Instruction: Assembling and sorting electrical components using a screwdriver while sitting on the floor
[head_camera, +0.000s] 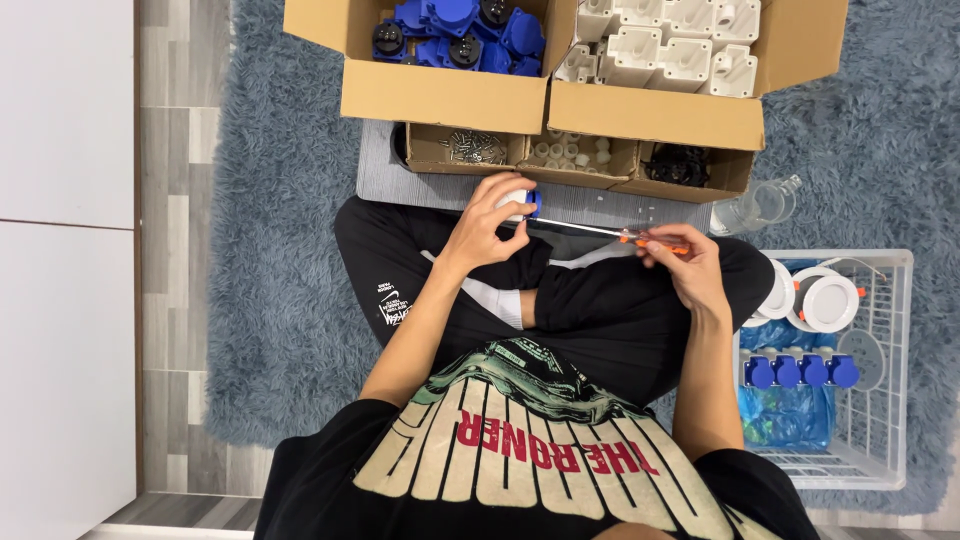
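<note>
My left hand (487, 222) grips a small white and blue socket part (522, 199) above my crossed legs. In my right hand (688, 268) is a screwdriver (600, 230) with an orange handle; its long metal shaft points left and its tip meets the part. Both hands hover just in front of a low grey board (590, 203) that bears small cardboard trays.
Two big cardboard boxes at the top hold blue socket parts (455, 30) and white housings (665, 45). Small trays hold screws (472, 148), white pieces (570, 152) and black pieces (680, 165). A white wire basket (880, 400) at right holds finished blue and white units. A clear bottle (757, 207) lies nearby.
</note>
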